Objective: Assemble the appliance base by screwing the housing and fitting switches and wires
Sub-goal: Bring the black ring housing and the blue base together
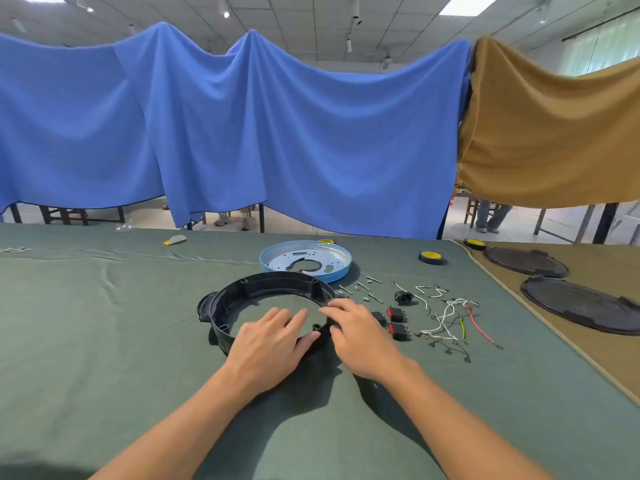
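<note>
The left hand (273, 344) lies flat, fingers straight, across the near rim of the black ring housing (273, 284), pressing it down. The right hand (356, 336) curls over the rim beside it, thumb outside, pinching the wall. The housing rests on the green-clothed surface (104, 341), directly ahead. It looks like light, stiff moulded plastic that may flex if squeezed, so the rim is likely the best hold. Just right lie red rocker switches (398, 322), thin tangle-prone wires (450, 323) and screws (363, 289); beyond, a blue metal plate (325, 258). No writing is legible.
</note>
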Motion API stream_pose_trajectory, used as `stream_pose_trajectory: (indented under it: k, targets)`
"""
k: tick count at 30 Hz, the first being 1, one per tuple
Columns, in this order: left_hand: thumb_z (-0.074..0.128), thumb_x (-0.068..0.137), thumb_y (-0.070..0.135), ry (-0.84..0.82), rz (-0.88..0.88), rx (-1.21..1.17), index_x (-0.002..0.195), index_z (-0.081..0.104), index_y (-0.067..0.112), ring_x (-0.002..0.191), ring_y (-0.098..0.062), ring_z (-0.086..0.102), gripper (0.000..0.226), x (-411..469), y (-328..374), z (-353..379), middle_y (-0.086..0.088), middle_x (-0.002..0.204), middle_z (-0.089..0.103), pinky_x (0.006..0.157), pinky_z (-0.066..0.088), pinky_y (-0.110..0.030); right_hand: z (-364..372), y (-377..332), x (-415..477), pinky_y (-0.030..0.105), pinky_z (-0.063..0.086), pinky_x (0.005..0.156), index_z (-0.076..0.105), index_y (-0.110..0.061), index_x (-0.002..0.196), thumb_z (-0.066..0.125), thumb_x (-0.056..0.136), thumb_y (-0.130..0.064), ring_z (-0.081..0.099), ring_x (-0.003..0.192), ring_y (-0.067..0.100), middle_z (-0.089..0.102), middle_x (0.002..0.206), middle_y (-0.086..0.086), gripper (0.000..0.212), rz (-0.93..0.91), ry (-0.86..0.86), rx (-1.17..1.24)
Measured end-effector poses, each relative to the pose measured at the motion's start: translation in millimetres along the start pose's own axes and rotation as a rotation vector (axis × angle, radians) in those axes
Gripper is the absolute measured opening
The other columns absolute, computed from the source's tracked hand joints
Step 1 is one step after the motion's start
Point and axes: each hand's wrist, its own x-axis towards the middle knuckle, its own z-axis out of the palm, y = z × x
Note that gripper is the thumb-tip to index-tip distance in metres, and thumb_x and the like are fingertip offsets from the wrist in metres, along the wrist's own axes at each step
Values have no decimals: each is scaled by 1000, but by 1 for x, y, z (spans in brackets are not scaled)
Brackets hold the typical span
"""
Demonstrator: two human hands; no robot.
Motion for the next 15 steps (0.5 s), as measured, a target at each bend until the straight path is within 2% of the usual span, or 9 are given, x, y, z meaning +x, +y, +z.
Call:
stream_pose_trajectory:
  k: [3,5,15]
  targets:
    - [40,95,46,-4,20,45,71,66,19,56,-19,58,45,-3,-6,7,3,56,55,35,38,-29,9,-5,16,36,33,110,60,-17,131,40,94,-10,37,129,16,53,138,-3,43,-17,5,-45]
    - [40,95,45,-16,24,80,62,60,20,53,-18,57,46,-4,-12,8,4,53,53,36,35,-28,14,-8,25,36,33,108,63,-18,127,39,94,-9,37,128,14,57,134,-5,42,-19,-9,-41]
    - [43,94,45,-41,16,56,54,53,19,47,-21,54,49,6,-55,31,3,48,50,36,33,-28,24,4,70,30,31,106,61,-25,129,39,90,-3,37,127,9,56,135,-10,49,-151,-79,-40]
